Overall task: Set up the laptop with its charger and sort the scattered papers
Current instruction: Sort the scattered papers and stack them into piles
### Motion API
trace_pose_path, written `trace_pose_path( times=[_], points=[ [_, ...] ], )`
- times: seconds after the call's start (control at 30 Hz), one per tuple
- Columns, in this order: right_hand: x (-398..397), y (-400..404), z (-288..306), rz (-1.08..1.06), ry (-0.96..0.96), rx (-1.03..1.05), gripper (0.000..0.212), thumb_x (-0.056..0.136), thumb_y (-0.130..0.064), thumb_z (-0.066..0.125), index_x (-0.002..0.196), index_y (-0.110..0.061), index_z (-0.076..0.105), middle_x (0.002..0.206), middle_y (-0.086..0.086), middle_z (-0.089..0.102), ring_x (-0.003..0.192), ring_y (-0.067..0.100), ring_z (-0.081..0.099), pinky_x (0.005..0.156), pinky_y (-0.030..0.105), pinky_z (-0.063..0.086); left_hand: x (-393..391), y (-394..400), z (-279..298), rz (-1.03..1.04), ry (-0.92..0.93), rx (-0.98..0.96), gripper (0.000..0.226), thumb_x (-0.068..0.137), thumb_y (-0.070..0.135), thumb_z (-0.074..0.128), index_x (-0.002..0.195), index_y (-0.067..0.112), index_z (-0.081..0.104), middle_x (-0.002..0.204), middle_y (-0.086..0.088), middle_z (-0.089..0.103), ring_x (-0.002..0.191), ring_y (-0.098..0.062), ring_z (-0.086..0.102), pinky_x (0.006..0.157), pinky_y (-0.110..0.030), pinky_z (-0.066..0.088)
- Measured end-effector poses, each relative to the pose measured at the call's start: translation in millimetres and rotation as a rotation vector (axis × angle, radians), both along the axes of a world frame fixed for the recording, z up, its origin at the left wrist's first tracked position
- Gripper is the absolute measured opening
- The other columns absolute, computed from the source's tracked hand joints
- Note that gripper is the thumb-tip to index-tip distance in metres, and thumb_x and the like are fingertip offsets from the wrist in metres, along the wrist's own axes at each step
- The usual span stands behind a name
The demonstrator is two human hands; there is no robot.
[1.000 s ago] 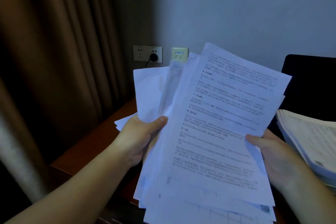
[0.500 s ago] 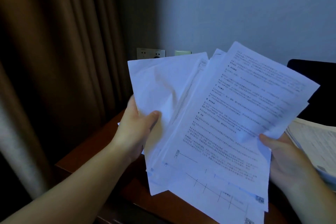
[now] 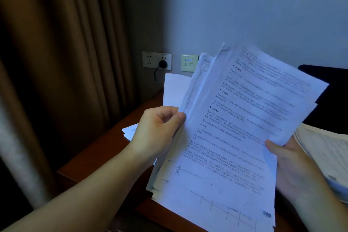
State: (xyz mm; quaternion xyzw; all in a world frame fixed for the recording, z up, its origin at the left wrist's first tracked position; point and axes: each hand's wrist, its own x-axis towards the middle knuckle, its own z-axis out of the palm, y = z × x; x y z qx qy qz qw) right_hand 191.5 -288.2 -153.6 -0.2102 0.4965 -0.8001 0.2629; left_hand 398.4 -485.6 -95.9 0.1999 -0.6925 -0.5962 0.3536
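The left hand (image 3: 160, 133) sits at centre frame, fingers curled and thumb pressed forward, pinching the left edge of a fanned sheaf of papers (image 3: 235, 137). The right hand (image 3: 293, 167) sits at lower right, palm under the sheaf, thumb laid over the right edge of the top sheet; it grips the sheaf from that side. The sheaf is held tilted above the desk (image 3: 105, 149), spreading from the lower centre to the upper right of the frame. The top sheet carries dense printed text and a ruled table near its lower edge. Behind the top sheet, several sheets splay out to the left, one blank white.

A few loose sheets (image 3: 130, 131) lie flat on the desk, just left of the left hand. A second stack of papers (image 3: 325, 152) lies at the right edge of the frame, beside the right hand. A dark object (image 3: 331, 100) stands behind that stack; what it is cannot be determined.

On the wall, upper centre, a power socket (image 3: 156, 60) holds a black plug (image 3: 163, 64) with its cable (image 3: 156, 77) hanging down. A pale wall plate (image 3: 189, 62) is mounted just beside it. A brown curtain (image 3: 66, 62) fills the left of the frame.
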Motion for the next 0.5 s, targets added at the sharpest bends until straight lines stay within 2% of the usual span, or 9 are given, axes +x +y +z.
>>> trace_pose_path(
  times=[0.17, 0.27, 0.33, 0.4, 0.5],
  points=[
    [-1.2, 1.3, -0.1, -0.019, -0.04, 0.002, 0.045, 0.102, 0.001, 0.041, 0.138, -0.019, 0.061, 0.133, 0.006, 0.068, 0.119, 0.031, 0.066, 0.092, 0.048, 0.053, -2.2, 0.6, -3.7, 0.049, 0.106, 0.156, 0.012, 0.087, 0.012, 0.079, 0.077, 0.008, 0.077, 0.088, -0.017, 0.079, 0.081, -0.038, 0.077, 0.077, -0.053, 0.063],
    [0.1, 0.8, 0.8, -0.029, -0.046, -0.001, 0.043, 0.102, 0.001, 0.041, 0.134, -0.019, 0.064, 0.131, 0.006, 0.069, 0.117, 0.029, 0.068, 0.092, 0.047, 0.053, -0.3, 3.0, -1.9, 0.031, 0.169, 0.25, 0.016, 0.073, 0.023, 0.084, 0.068, 0.012, 0.073, 0.082, -0.019, 0.077, 0.069, -0.032, 0.073, 0.067, -0.045, 0.062],
    [0.6, 0.2, 1.2, -0.032, -0.05, -0.011, 0.045, 0.102, 0.001, 0.041, 0.137, -0.018, 0.061, 0.131, 0.006, 0.069, 0.116, 0.028, 0.068, 0.09, 0.046, 0.055, 0.8, 3.2, -0.9, 0.025, 0.182, 0.266, 0.02, 0.067, 0.032, 0.081, 0.067, 0.013, 0.073, 0.081, -0.018, 0.076, 0.068, -0.03, 0.07, 0.068, -0.045, 0.061],
    [0.2, 0.0, 1.1, -0.054, -0.059, -0.028, 0.046, 0.102, 0.001, 0.041, 0.139, -0.018, 0.059, 0.131, 0.005, 0.069, 0.115, 0.026, 0.069, 0.087, 0.043, 0.057, 1.1, 1.9, -0.4, 0.042, 0.218, 0.269, 0.021, 0.069, 0.032, 0.079, 0.07, 0.012, 0.073, 0.082, -0.017, 0.075, 0.07, -0.029, 0.067, 0.07, -0.046, 0.058],
    [-1.7, 1.4, 0.7, -0.08, -0.087, -0.029, 0.044, 0.102, -0.001, 0.042, 0.137, -0.019, 0.061, 0.129, 0.005, 0.07, 0.109, 0.024, 0.072, 0.077, 0.039, 0.062, 1.3, -5.5, 0.4, 0.119, 0.263, 0.281, 0.015, 0.088, 0.02, 0.074, 0.079, 0.009, 0.071, 0.085, -0.012, 0.076, 0.075, -0.025, 0.069, 0.072, -0.042, 0.059]
  ],
)
